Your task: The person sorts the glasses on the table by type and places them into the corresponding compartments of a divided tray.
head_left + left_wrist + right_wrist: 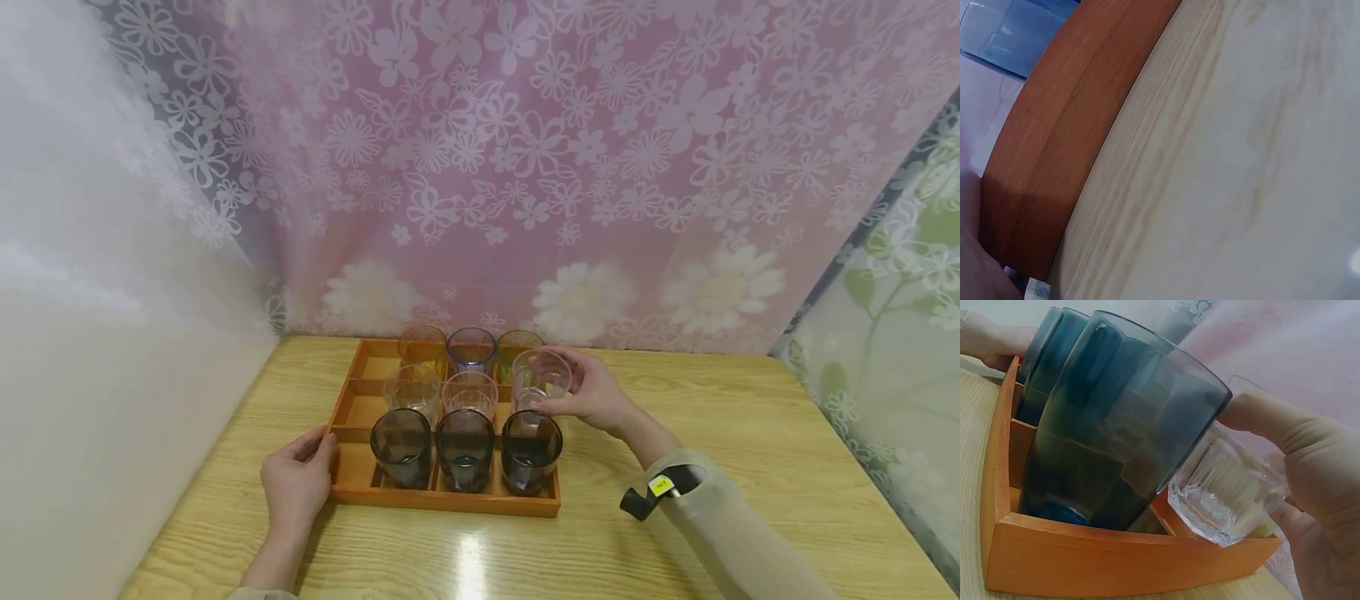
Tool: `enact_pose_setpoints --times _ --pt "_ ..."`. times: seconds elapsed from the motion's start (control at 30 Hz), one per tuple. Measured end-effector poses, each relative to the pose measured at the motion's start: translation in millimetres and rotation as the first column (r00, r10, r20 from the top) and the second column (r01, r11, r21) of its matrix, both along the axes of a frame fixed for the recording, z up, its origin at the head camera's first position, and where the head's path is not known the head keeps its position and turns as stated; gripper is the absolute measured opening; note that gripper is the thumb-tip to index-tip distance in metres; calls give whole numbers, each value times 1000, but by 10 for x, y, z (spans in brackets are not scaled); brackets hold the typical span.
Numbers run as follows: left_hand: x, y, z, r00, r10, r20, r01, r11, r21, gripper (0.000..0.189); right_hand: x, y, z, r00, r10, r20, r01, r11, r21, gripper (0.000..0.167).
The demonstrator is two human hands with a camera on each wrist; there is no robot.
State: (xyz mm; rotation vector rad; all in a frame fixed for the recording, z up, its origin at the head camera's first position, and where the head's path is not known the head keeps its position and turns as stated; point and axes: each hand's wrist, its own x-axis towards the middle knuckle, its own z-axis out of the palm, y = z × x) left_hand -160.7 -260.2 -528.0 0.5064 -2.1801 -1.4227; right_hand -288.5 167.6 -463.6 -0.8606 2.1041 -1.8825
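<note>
A wooden tray (442, 500) with several compartments stands on the table. My left hand (296, 479) grips its left side near the front corner; in the left wrist view the fingers (979, 262) lie against the tray's end. My right hand (596, 396) holds a clear glass (542, 375) between thumb and fingers at the tray's right side, in the middle row. In the right wrist view, this clear glass (1213, 494) has its base near the tray wall's top, partly behind a dark glass (1116, 425). Whether it touches the tray floor is hidden.
Three dark glasses (465, 450) fill the front row. Two other clear glasses (412, 396) stand in the middle row. Behind them are an amber glass (422, 350), a blue glass (471, 350) and a green glass (520, 346). A flowered curtain (487, 208) hangs behind the table (712, 425).
</note>
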Motion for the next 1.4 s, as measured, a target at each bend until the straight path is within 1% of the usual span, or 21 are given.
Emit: enact_pose_setpoints --times 0.2,0.3,0.37,0.47,0.57,0.67,0.8,0.97,1.07,1.23,1.4 --pt "4 0 -2 1000 3 -15 -3 1000 -21 22 10 -23 0 1000 10 -2 -10 1000 3 74" --pt "4 2 3 1000 -1 -23 1 1000 -13 22 9 -43 -3 1000 23 -18 -23 1000 5 74" --pt "10 6 12 1000 -9 -27 8 1000 -6 23 9 -63 -9 999 33 -12 -33 999 -5 74" --pt "17 13 23 1000 -15 -25 16 1000 4 24 17 -90 -35 999 32 6 -32 999 3 74" --pt "22 20 31 1000 -15 -18 15 1000 9 24 19 -104 -95 1000 28 14 -28 999 25 72" --pt "8 23 28 1000 -12 -20 13 1000 14 23 21 -110 -141 1000 25 -10 -24 999 43 71" --pt "-5 14 16 1000 -9 -21 9 1000 14 23 32 -128 -189 998 17 -54 -14 999 50 72" --pt "0 -1 6 1000 -8 -14 8 1000 -6 24 46 -136 -274 997 4 -76 2 998 67 77" --pt "2 -5 12 1000 -3 -13 3 1000 -12 24 41 -145 -299 996 -1 -90 8 997 74 79" --pt "18 8 32 1000 -12 2 12 1000 2 25 55 -137 -290 992 -26 -120 43 989 139 81" --pt "21 9 40 1000 -24 -3 24 1000 13 26 86 -121 -257 986 -53 -159 86 974 209 83"
